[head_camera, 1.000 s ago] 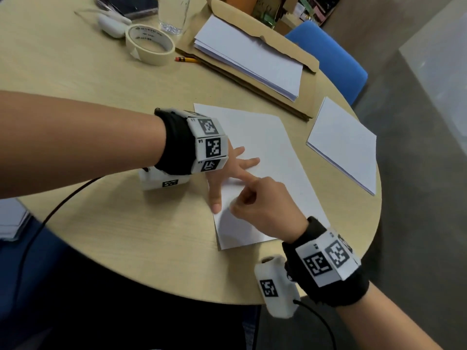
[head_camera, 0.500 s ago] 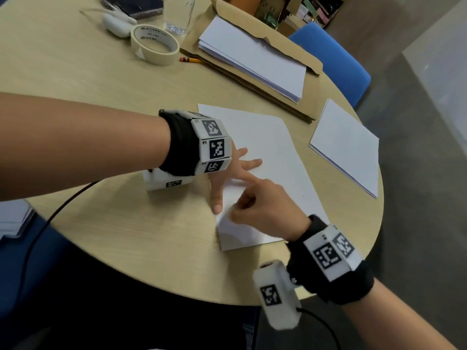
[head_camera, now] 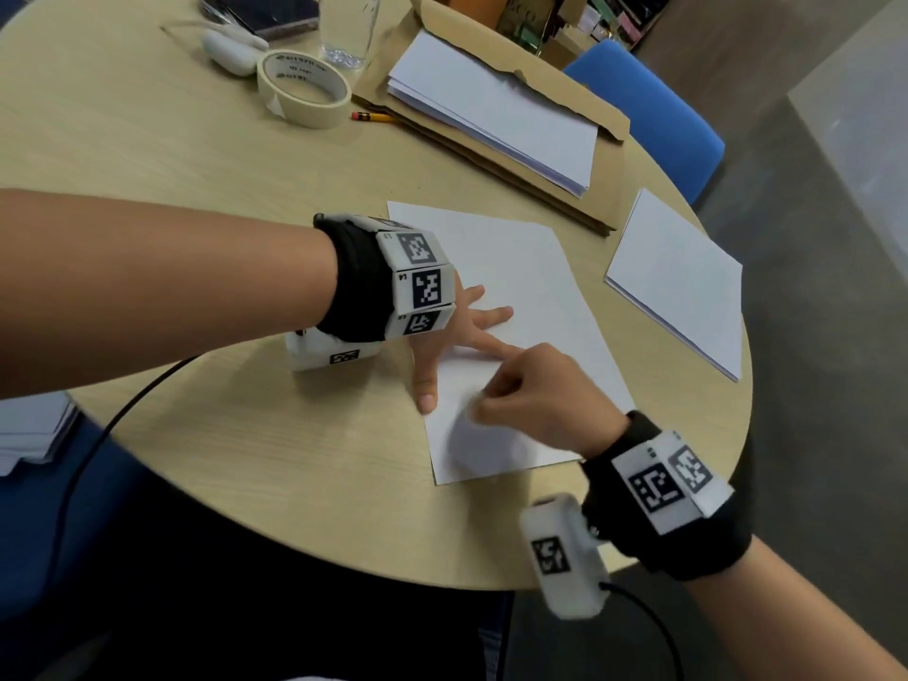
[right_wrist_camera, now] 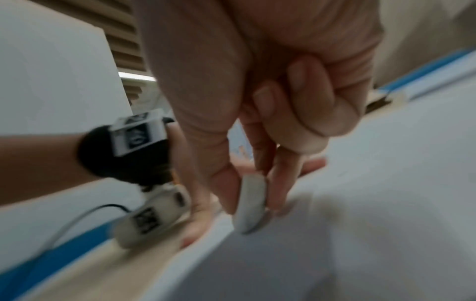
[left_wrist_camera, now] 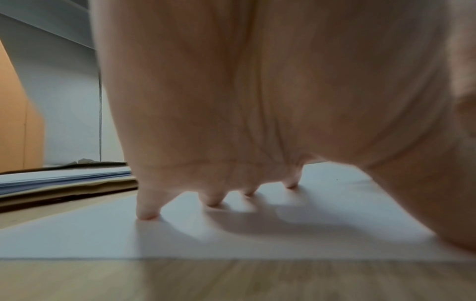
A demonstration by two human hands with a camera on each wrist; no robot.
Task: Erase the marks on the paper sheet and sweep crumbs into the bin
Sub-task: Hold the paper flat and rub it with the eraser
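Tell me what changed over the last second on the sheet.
Little changed: the right hand keeps pinching the eraser and has edged slightly toward the sheet's near corner. The left hand stays spread, pressing the paper sheet flat. Nothing was picked up or released.

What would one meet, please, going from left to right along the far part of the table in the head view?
White case → roll of masking tape → pencil → brown envelope carrying a stack of paper → separate paper stack near the right edge.
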